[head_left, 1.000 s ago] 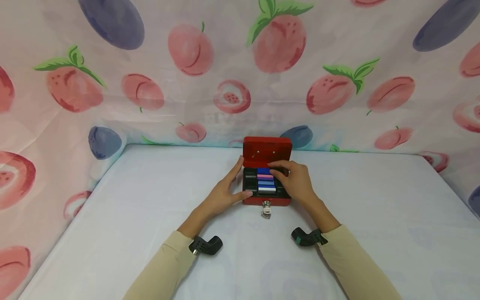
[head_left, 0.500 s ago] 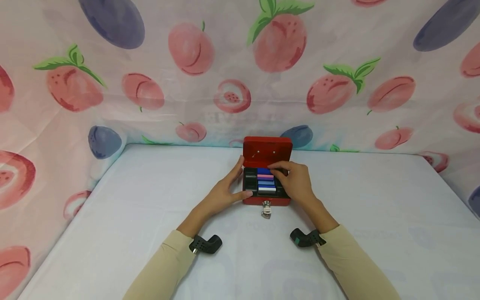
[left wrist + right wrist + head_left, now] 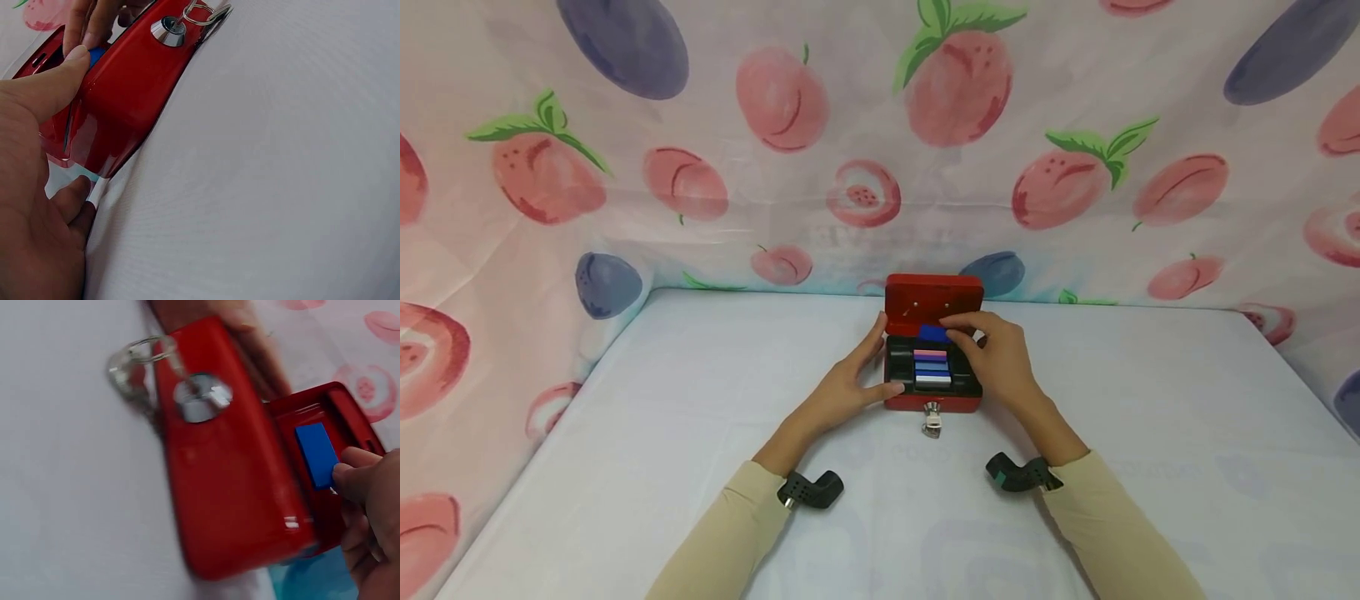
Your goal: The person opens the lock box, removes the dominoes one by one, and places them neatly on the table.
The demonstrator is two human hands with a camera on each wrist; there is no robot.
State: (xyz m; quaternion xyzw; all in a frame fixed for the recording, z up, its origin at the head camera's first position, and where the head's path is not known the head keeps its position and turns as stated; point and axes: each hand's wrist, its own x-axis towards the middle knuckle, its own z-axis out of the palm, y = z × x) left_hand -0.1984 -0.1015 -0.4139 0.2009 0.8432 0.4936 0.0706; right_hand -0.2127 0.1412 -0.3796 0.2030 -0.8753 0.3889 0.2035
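Note:
A red cash box (image 3: 895, 402) stands with its lid (image 3: 934, 292) raised and a black tray (image 3: 898, 358) inside. Several pink, purple, blue and white blocks (image 3: 932, 367) lie in the tray's middle compartment. My right hand (image 3: 1003, 358) pinches the right end of a blue rectangular block (image 3: 932, 333), held above the tray's back edge in front of the lid. The right wrist view shows this blue block (image 3: 317, 456) against the lid's inside. At the box's left side, my left hand (image 3: 841, 393) is spread, its thumb on the front left rim and its fingers beside the lid.
Keys on a ring (image 3: 932, 427) hang from the lock (image 3: 169, 31) at the box's front. The box stands on a white-covered table (image 3: 700, 375), close to a fruit-patterned cloth (image 3: 715, 100) at the back. Both wrists carry black cameras (image 3: 812, 490).
My right hand has lifted the blue block out of the back of the tray's middle compartment, up and slightly backward. The left hand and the box have stayed in place.

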